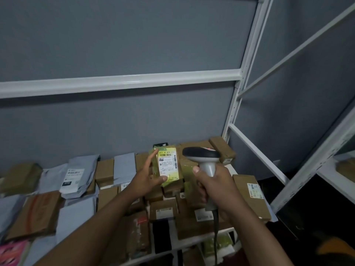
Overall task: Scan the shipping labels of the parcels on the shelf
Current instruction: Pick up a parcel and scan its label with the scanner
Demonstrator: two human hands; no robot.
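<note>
My left hand (pixel 147 176) holds a small yellow-green parcel (pixel 170 174) upright above the shelf, thumb on its lower front, fingers behind its left edge. Its white shipping label (pixel 167 163) with barcodes faces me. My right hand (pixel 213 186) grips the grey handle of a barcode scanner (pixel 201 154), whose dark head sits just right of the parcel at label height. The scanner's cable (pixel 215 233) hangs down from the handle.
Several brown cardboard boxes (pixel 249 194) and grey mailer bags (pixel 76 175) cover the white shelf (pixel 222 231). A white upright post (pixel 238 96) and crossbar (pixel 119 81) frame it against a grey wall. Another rack (pixel 330 169) stands at the right.
</note>
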